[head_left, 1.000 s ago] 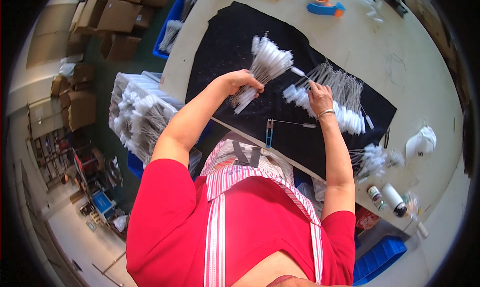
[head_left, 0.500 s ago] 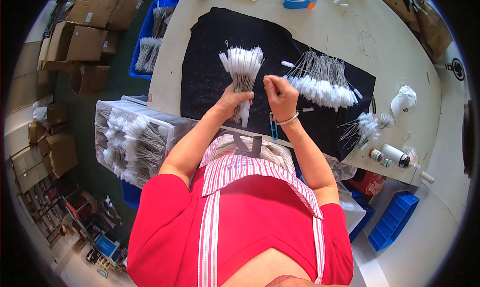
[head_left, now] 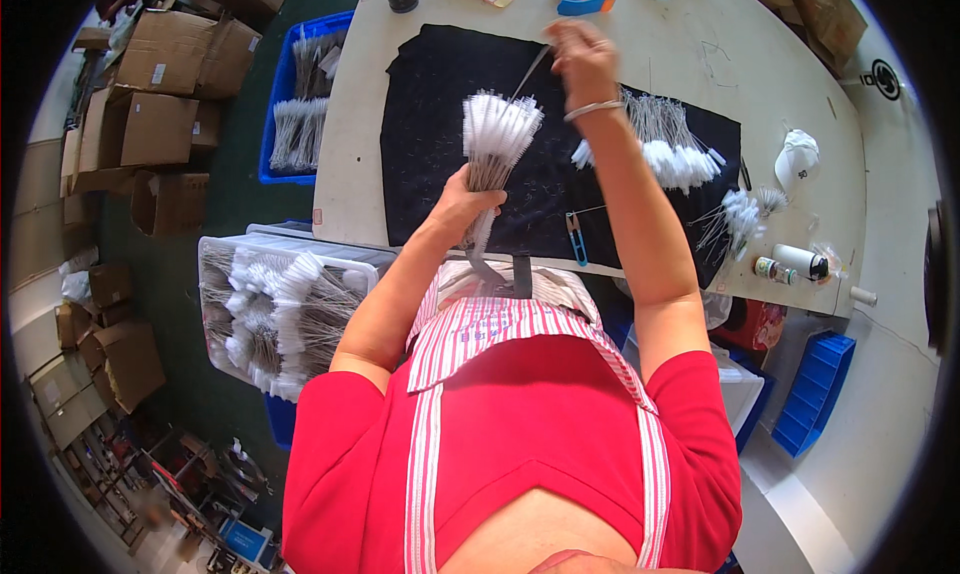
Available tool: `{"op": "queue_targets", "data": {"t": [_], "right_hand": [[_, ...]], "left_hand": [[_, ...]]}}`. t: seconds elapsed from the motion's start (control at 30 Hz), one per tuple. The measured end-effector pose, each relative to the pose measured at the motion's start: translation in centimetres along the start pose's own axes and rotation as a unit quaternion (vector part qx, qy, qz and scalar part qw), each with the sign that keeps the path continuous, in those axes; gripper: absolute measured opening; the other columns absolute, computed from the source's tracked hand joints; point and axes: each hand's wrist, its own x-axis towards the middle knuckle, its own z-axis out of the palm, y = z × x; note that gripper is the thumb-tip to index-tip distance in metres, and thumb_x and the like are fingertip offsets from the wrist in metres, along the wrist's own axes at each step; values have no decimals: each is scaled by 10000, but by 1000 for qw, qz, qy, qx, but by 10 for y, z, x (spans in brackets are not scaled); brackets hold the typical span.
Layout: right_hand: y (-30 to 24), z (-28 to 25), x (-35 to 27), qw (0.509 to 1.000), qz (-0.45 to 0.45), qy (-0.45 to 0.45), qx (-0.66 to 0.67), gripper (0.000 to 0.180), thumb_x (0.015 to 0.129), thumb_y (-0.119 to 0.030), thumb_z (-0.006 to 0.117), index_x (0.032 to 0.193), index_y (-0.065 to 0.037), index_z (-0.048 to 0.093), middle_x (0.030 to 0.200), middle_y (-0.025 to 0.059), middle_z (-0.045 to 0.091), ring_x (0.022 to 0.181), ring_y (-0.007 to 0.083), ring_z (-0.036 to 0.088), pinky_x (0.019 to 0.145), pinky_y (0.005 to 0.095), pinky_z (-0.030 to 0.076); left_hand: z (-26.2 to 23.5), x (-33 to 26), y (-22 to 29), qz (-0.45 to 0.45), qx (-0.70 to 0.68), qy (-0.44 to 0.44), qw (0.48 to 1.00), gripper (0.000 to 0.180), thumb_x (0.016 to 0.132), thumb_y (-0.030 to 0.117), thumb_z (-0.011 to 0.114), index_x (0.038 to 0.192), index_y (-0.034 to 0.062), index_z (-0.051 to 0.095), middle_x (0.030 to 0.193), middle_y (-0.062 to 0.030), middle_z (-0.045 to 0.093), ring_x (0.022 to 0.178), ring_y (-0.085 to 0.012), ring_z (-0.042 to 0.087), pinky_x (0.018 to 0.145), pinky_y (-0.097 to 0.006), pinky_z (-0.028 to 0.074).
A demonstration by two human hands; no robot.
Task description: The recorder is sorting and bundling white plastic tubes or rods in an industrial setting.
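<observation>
My left hand (head_left: 468,202) is closed around a bundle of thin wire brushes (head_left: 502,126), their white bristle heads fanned out at the top. Raised beyond the bundle, my right hand (head_left: 585,59) pinches the end of a thin wire stem (head_left: 531,72) that slants up out of the bristle heads; its fingers are slightly blurred. The lower end of that stem is hidden among the bristles. Under both hands spreads a black cloth (head_left: 430,84). Right of the bundle lies a row of more white brushes (head_left: 668,162), partly covered by my right forearm. Blue thread snips (head_left: 576,239) lie near the cloth's front edge.
A clear bin (head_left: 375,264) full of brushes stands at the table's left, with a blue crate (head_left: 268,134) beyond. On the table (head_left: 770,84) are an orange tape roll in a blue dispenser (head_left: 590,2), a white cap (head_left: 797,159), a white bottle (head_left: 795,260) and loose brushes (head_left: 741,214).
My right hand has moved up and away from beside the bundle, and a wire stem now stretches between it and the bristle heads. The left hand keeps its hold; the whole view has shifted slightly.
</observation>
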Motion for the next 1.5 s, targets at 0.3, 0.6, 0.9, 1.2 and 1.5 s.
{"op": "queue_targets", "data": {"t": [0.3,0.6,0.9,1.2,1.5], "right_hand": [[18,-7,-72,917,376,-72,111,212,827,-259,625,829,-60,550,554,-50,392,391,55,326,330,211,242],[14,20,-103,937,311,-158,6,178,824,-188,636,845,-12,619,557,-52,434,412,18,334,346,182,227],[26,16,-121,880,369,-46,297,257,873,-288,586,741,-74,535,542,-54,393,371,19,276,332,183,195],[25,17,-128,930,347,-62,109,217,871,-264,593,798,-62,561,618,-33,470,385,16,304,334,180,222],[49,0,-132,945,314,-86,31,213,885,-277,562,806,-81,539,624,4,545,474,76,446,405,223,323]], "left_hand": [[-22,-12,4,-46,-164,-40,985,272,725,14,668,964,5,539,799,-101,622,681,-195,610,654,-308,503],[-29,-14,-2,12,-61,-86,994,398,687,-3,675,1054,13,519,836,-119,638,713,-171,599,659,-292,483],[-22,-23,-9,-68,-309,-154,936,375,745,18,638,1096,57,511,942,-145,637,776,-207,613,696,-320,513],[-19,-16,-17,-116,-312,-90,939,334,762,-21,605,1070,33,487,995,-181,628,848,-277,641,748,-363,525],[-17,-13,-28,-159,-382,-86,906,350,743,-50,607,1070,32,516,949,-140,641,870,-270,638,779,-382,512]]}}
